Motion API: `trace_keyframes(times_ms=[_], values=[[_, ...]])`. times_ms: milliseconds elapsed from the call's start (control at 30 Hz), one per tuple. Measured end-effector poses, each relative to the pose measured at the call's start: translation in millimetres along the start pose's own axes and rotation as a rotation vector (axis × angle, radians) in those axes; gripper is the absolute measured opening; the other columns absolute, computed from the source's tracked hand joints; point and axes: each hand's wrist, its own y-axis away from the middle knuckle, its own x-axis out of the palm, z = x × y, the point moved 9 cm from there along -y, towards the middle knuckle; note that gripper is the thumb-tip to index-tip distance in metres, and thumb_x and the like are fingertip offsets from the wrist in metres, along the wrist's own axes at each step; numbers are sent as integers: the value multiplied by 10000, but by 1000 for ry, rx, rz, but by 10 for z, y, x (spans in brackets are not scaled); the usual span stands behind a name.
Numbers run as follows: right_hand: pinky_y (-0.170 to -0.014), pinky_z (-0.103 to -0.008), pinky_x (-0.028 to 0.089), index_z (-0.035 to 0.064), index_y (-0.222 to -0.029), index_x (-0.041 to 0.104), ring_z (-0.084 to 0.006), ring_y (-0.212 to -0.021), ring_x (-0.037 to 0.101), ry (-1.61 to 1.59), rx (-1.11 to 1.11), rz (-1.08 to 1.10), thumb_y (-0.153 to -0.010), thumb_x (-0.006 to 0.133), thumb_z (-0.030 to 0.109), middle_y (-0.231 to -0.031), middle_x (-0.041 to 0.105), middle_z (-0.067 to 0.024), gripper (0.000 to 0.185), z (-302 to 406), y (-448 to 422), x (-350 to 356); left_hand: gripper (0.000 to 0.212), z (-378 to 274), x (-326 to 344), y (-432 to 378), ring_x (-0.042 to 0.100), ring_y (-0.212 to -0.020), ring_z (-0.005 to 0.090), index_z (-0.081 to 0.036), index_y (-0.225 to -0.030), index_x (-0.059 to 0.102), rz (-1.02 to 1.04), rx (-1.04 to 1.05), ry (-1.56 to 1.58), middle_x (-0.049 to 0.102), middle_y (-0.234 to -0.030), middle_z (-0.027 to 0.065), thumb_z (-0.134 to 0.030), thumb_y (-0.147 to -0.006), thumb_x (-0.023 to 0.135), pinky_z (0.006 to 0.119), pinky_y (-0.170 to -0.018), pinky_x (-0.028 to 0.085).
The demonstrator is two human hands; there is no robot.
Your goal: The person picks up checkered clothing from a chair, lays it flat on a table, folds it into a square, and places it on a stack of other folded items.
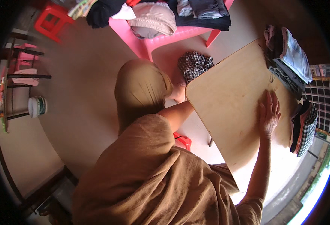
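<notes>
My right hand (269, 114) rests flat on the bare wooden tabletop (229, 107), palm down and holding nothing. Just beyond its fingertips sits a stack of folded clothes (291, 64), with a light blue checked piece on top. Farther right, a second folded pile (305, 129) includes a black-and-white checked cloth. My left forearm (179, 114) reaches to the table's near edge, and the table hides my left hand. A crumpled black-and-white checked cloth (195, 66) lies low beside the table corner.
A pink plastic chair (165, 40) at the top carries heaped clothes (153, 18). One red plastic stool (52, 21) stands at upper left; part of another red plastic item (184, 140) shows below the table. A white bucket (37, 107) is by the left wall.
</notes>
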Motion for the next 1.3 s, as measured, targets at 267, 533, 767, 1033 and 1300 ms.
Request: trace_keyframes(times_ms=[267, 533, 767, 1033, 1300], values=[[-1060, -475, 358, 168, -1456, 488, -325, -1346, 448, -25, 17, 39, -1006, 514, 348, -1494, 453, -121, 486, -15, -28, -15, 370, 543, 292, -592, 647, -995, 238, -149, -1095, 715, -293, 0, -138, 701, -1078, 77, -320, -767, 726, 363, -883, 491], [-1062, -482, 350, 164, -1453, 489, -341, -1359, 429, 4, 70, 34, -1009, 484, 367, -1497, 451, -124, 489, -15, -84, 1, 481, 964, 99, -1519, 586, -1104, 276, -139, -1241, 632, -187, -199, 404, 630, -1246, 96, -398, -842, 695, 421, -907, 476], [-1095, -469, 323, 149, -1431, 509, -347, -1362, 427, -72, 109, 19, -960, 560, 310, -1483, 465, -128, 500, -33, -44, -121, 542, 759, -298, -1453, 485, -1207, 265, -169, -1367, 523, -282, -216, 645, 516, -1385, 47, -358, -884, 683, 452, -885, 475], [-1044, -473, 358, 155, -1394, 534, -332, -1352, 432, -70, 85, -59, -932, 607, 331, -1472, 479, -104, 499, -60, 26, -180, 410, -1022, -1153, -1349, 526, -1152, 202, -104, -1266, 642, -299, -33, 837, 614, -1273, 45, -308, -910, 647, 418, -836, 477], [-1002, -459, 391, 176, -1360, 541, -308, -1305, 464, -108, 81, -125, -908, 598, 348, -1435, 496, -81, 486, -13, 51, -159, 233, -2410, -2050, 120, 637, -1025, 138, -92, -1102, 679, -126, 301, 848, 697, -1121, 37, -236, -921, 652, 300, -671, 553]])
